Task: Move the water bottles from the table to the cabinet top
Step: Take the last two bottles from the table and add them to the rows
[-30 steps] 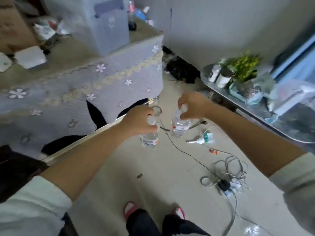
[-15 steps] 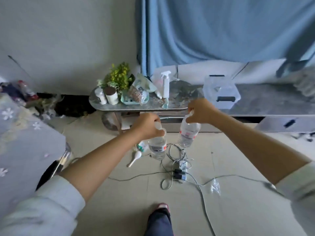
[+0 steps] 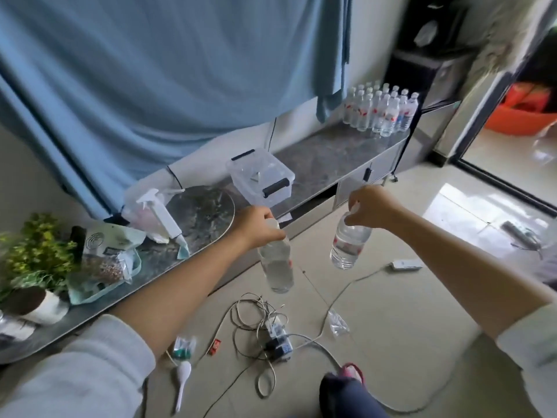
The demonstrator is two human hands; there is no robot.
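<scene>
Both hands grip water bottles by the caps, left hand (image 3: 256, 226) and right hand (image 3: 372, 211), bottles hanging upright; the bottle cluster (image 3: 381, 111) on the cabinet top (image 3: 331, 155) lies ahead-right, nearer the right hand.

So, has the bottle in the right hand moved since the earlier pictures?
Yes. The bottle in the right hand now hangs further right along the cabinet, past the clear box, nearer the bottle group.

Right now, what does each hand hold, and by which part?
The left hand grips one water bottle by its capped top; the right hand grips another water bottle by its neck. Both bottles hang above the floor.
</scene>
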